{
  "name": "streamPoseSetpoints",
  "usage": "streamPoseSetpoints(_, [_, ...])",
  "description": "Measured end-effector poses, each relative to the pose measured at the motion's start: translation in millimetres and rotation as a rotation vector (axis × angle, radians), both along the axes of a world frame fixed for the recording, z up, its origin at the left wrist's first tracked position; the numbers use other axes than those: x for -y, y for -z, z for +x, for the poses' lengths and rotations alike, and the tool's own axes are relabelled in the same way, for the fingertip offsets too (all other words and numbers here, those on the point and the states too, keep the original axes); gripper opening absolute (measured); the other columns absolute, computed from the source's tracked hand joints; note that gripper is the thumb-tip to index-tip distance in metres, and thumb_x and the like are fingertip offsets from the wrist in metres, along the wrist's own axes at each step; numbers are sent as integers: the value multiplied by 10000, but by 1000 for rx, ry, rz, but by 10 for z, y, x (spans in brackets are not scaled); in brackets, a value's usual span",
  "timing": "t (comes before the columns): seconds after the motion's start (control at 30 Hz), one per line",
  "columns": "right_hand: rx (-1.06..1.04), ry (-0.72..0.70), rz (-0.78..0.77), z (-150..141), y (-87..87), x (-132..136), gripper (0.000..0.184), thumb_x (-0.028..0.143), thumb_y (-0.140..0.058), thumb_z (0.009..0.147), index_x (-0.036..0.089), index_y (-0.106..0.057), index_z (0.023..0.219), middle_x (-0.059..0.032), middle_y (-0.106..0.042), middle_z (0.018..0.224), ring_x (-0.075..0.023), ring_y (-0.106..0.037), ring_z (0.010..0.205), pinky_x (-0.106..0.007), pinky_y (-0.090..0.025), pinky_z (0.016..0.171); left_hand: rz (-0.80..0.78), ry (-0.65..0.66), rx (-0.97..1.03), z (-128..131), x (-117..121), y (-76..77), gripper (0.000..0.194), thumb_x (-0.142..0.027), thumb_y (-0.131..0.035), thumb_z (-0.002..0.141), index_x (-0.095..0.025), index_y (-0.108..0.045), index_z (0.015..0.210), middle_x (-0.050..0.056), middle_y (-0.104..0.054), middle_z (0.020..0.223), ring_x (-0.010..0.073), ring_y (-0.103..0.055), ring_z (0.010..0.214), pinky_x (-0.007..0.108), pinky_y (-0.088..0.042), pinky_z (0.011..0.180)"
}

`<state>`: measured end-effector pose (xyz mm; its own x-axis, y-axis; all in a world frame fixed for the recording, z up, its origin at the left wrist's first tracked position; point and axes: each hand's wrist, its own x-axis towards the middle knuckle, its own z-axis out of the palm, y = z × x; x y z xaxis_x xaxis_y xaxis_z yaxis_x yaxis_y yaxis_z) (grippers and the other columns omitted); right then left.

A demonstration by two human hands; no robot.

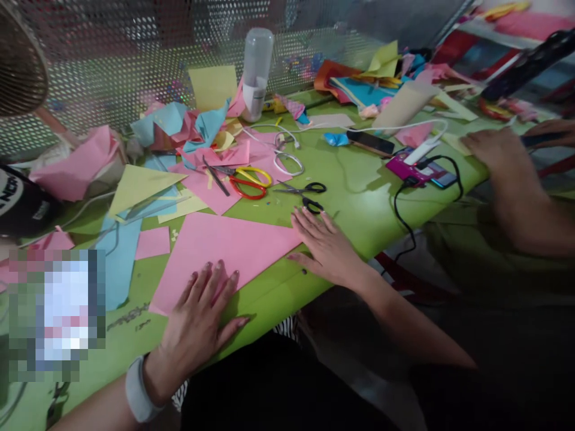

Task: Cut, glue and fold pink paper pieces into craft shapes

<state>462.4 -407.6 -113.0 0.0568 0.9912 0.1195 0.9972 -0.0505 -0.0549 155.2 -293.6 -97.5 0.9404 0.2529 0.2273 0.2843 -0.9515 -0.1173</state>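
Observation:
A pink sheet of paper (224, 248), folded into a triangle-like shape, lies flat on the green table (265, 302). My left hand (197, 308) rests palm down on its near edge, fingers spread. At the sheet's pointed right corner, my right hand (326, 248) lies flat with its fingers stretched out. Just beyond my right fingertips is a pair of black-handled scissors (309, 190). Farther left, scissors with red and yellow handles (249, 182) lie on more pink paper. A small pink paper piece (153, 242) and a blue strip (120, 263) sit left of the sheet.
Crumpled coloured paper (179, 129) is heaped at the back near a clear bottle (258, 75). A phone (371, 142) and a purple device with cables (415, 169) lie to the right. Another person's arm (516, 185) leans on the table's right end. A fan (20, 66) stands at left.

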Motion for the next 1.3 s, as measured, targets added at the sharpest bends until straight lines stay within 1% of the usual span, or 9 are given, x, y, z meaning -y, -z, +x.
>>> streamPoseSetpoints(0.13, [-27,-218,22,-373,-188,-183,888,725,-225,956,139,-114,1614,-135,-194,1648,-290,-158,1541,-548,-160,1250,-4,2,-3,-4,4,16,741,-661,-448,945,-162,-436,1493,185,-482,1517,375,-489,1375,510,-465,1073])
streamPoseSetpoints(0.27, [-79,-412,-48,-689,-171,-320,924,772,-253,927,101,-323,1557,-132,-249,1637,-275,-219,1530,-494,-191,1255,-30,-7,-10,-19,14,32,734,-661,-429,952,-166,-443,1493,198,-462,1527,383,-481,1380,522,-456,1077])
streamPoseSetpoints(0.4, [-91,-429,-74,-721,-60,-312,915,751,-274,939,102,-251,1583,-140,-241,1638,-279,-215,1531,-505,-216,1244,-119,-26,-47,-22,39,16,752,-671,-412,952,-169,-423,1512,197,-429,1551,386,-430,1417,538,-409,1119])
streamPoseSetpoints(0.57, [-70,-442,-88,-670,-34,-265,943,751,-271,939,78,-186,1595,-156,-193,1645,-286,-191,1537,-512,-204,1244,-257,16,-136,-67,-13,-74,797,-704,-392,942,-176,-376,1539,158,-336,1612,349,-311,1490,507,-325,1189])
streamPoseSetpoints(0.7, [-67,-448,-106,-663,-29,-255,956,752,-262,940,85,-104,1606,-154,-165,1652,-284,-167,1542,-518,-193,1244,-312,97,-171,-285,-117,-126,774,-672,-389,962,-192,-315,1565,118,-247,1650,284,-233,1526,451,-229,1241])
streamPoseSetpoints(0.87, [-85,-448,-109,-647,-12,-245,943,745,-253,945,139,23,1613,-132,-131,1663,-270,-134,1548,-510,-160,1253,-317,69,-174,-546,-118,-208,762,-674,-335,977,-199,-294,1571,94,-268,1648,244,-259,1520,425,-195,1253])
streamPoseSetpoints(1.03, [-78,-446,-99,-647,1,-267,963,764,-259,932,133,-10,1615,-150,-159,1660,-283,-147,1545,-515,-159,1249,-204,-87,-42,-211,143,-197,922,-741,-291,945,-41,-293,1546,203,-301,1616,318,-259,1515,511,-180,1243])
streamPoseSetpoints(1.17, [-67,-441,-98,-661,-14,-297,943,756,-262,938,100,-145,1606,-158,-183,1656,-284,-162,1543,-498,-156,1251,-169,-88,17,150,362,-12,954,-756,-241,940,-4,-327,1521,226,-358,1584,322,-320,1490,506,-236,1221])
streamPoseSetpoints(1.3, [-67,-429,-100,-681,-32,-329,930,736,-299,946,77,-195,1594,-157,-170,1658,-277,-148,1547,-494,-141,1259,-181,-97,40,226,393,158,1013,-773,-283,919,13,-242,1555,250,-357,1577,346,-331,1481,487,-260,1211])
